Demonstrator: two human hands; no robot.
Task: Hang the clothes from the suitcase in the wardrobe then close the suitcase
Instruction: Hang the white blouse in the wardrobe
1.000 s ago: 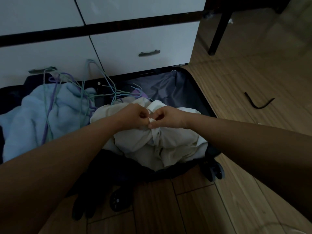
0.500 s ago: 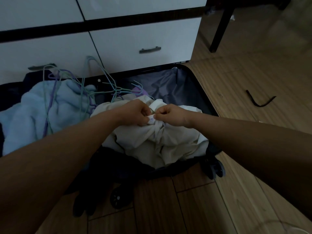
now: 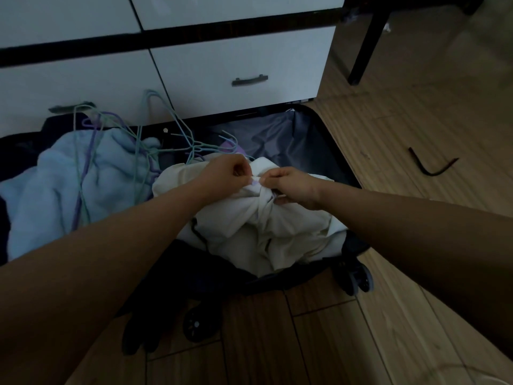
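- Our left hand (image 3: 230, 173) pinches a small fold at the top of the cream garment (image 3: 266, 226), fingers curled in tight on the cloth.
- Our right hand (image 3: 291, 187) grips the same bunched peak just beside the left, thumb and fingers closed round the fabric; the two hands nearly touch at the fold.
- The garment lies heaped in the right half of the open suitcase (image 3: 319, 140), with its lower edge spilling over the near rim. It looks to us soft and light, creasing freely where we pull it, so we judge it will sag and trail unless gathered high.
- We would take hold at a collar or shoulder seam, if that is what we have pinched; the dim light leaves us unable to tell which part it is.
- The hangers (image 3: 155, 140), thin wire-like loops in green and purple, lie tangled across the light blue garment (image 3: 55, 190) in the left half. They seem likely to snag one another, so we would lift one by its hook.
- Beyond the suitcase stand white drawers (image 3: 238, 65); a dark bent strip (image 3: 430, 165) lies on the wooden floor (image 3: 416, 107), well apart.
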